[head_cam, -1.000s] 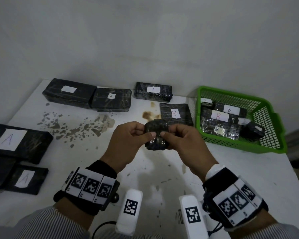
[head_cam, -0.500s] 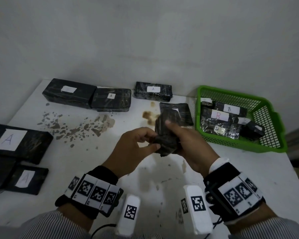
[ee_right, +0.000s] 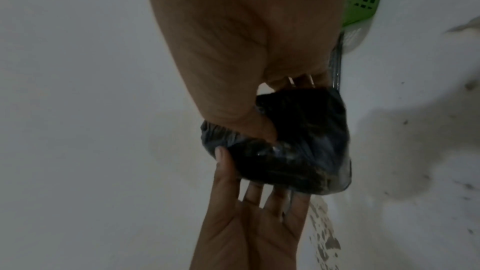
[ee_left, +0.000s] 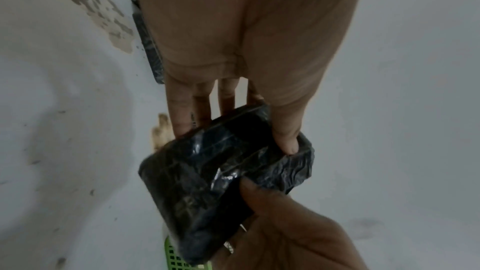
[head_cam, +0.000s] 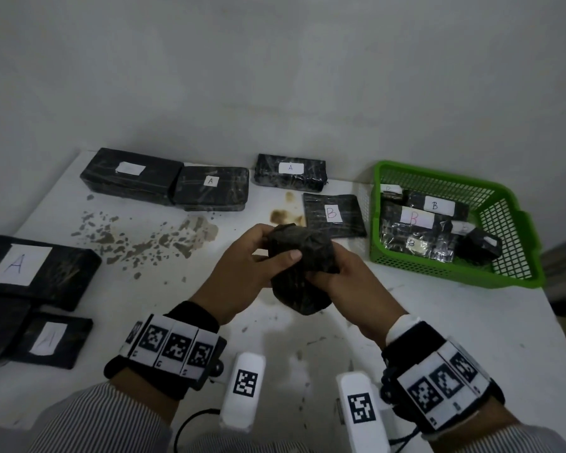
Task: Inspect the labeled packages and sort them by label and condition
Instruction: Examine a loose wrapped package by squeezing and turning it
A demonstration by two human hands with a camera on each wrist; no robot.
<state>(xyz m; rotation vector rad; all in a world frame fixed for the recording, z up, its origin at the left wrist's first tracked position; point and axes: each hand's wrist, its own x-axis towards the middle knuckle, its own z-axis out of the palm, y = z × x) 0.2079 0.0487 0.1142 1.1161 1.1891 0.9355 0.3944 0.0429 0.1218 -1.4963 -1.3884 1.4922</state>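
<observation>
— How did we have the package point(head_cam: 299, 273) at that point?

— We held it in both hands above the table point(head_cam: 438, 322), in front of our chest and well short of the green basket point(head_cam: 455, 276). Our left hand point(head_cam: 242, 269) had its thumb pressed on the near face and its fingers behind the top end. Our right hand point(head_cam: 350, 276) curled its thumb and fingers round the lower right side.

— And how did we judge it would handle?

— It looked light and a bit soft. The black wrap was crinkled and loose at the corners, and glossy, so probably slippery. We thought it best held across the flat faces near the ends, not by the slack wrap, which could tear or slide.

— Which way did it point?

— Its long axis ran roughly away from us, top end tipped towards the far wall, lower end towards our body. No label showed on the faces we could see, so we couldn't tell A from B.

— Anything else nearby?

— A flat package marked B point(head_cam: 332, 215) lay just beyond our hands.
</observation>
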